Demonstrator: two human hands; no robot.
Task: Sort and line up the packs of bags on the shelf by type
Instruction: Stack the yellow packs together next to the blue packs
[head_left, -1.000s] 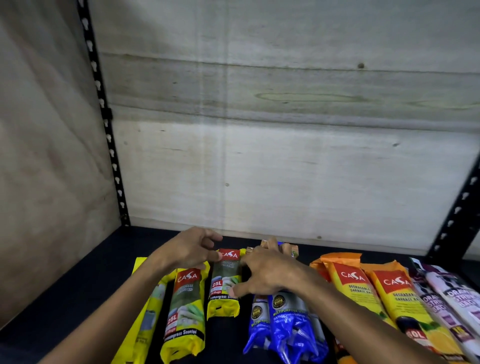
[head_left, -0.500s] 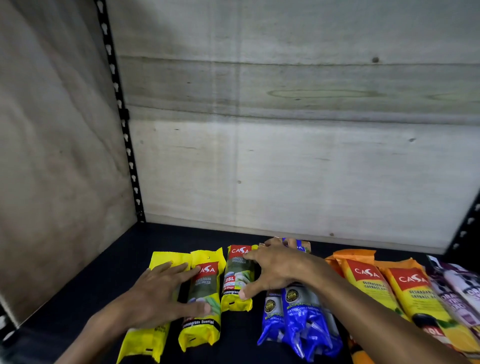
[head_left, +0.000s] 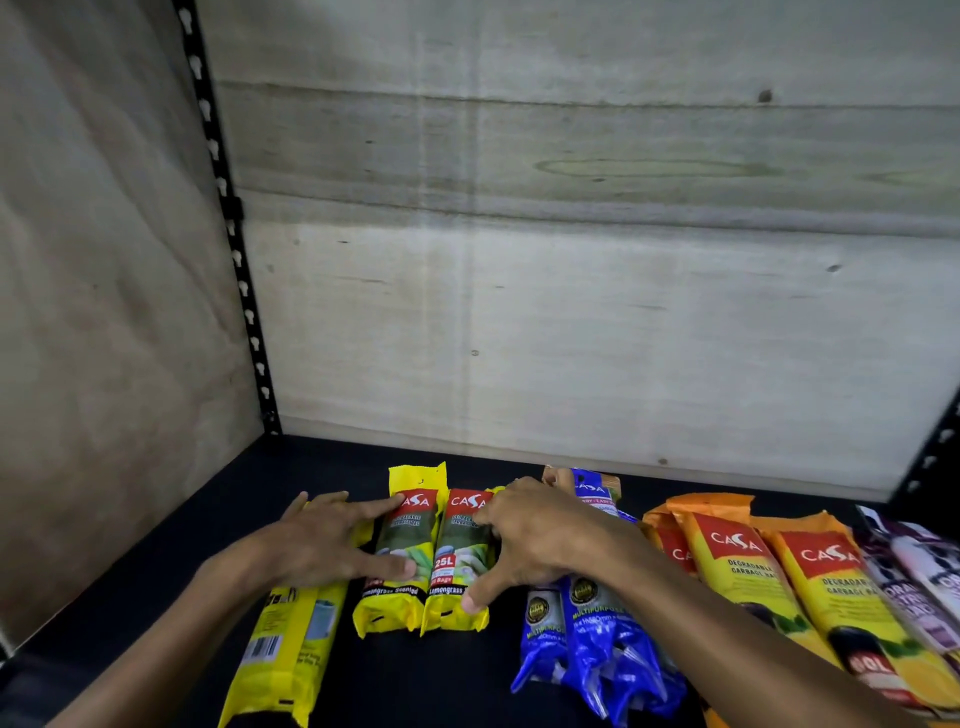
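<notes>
Packs of bags lie in a row on the dark shelf (head_left: 332, 467). Two short yellow lemongrass packs sit side by side, the left one (head_left: 400, 603) and the right one (head_left: 457, 608), touching. My left hand (head_left: 327, 545) lies flat with straight fingers across the left short pack and a long yellow pack (head_left: 291, 654) turned face down. My right hand (head_left: 540, 540) rests spread over the right short pack and the blue multipurpose packs (head_left: 597, 654), thumb on the yellow pack's lower end.
Orange-yellow packs (head_left: 737, 566) and purple-white packs (head_left: 919, 577) lie to the right. A wooden back wall (head_left: 571, 312) and left side wall (head_left: 104, 312) enclose the shelf, with black perforated uprights (head_left: 234, 234) at the corners. Bare shelf shows behind the packs.
Both hands have pushed the two short yellow packs together so they now touch. My left hand slid right onto the left short pack; the view shifted a little.
</notes>
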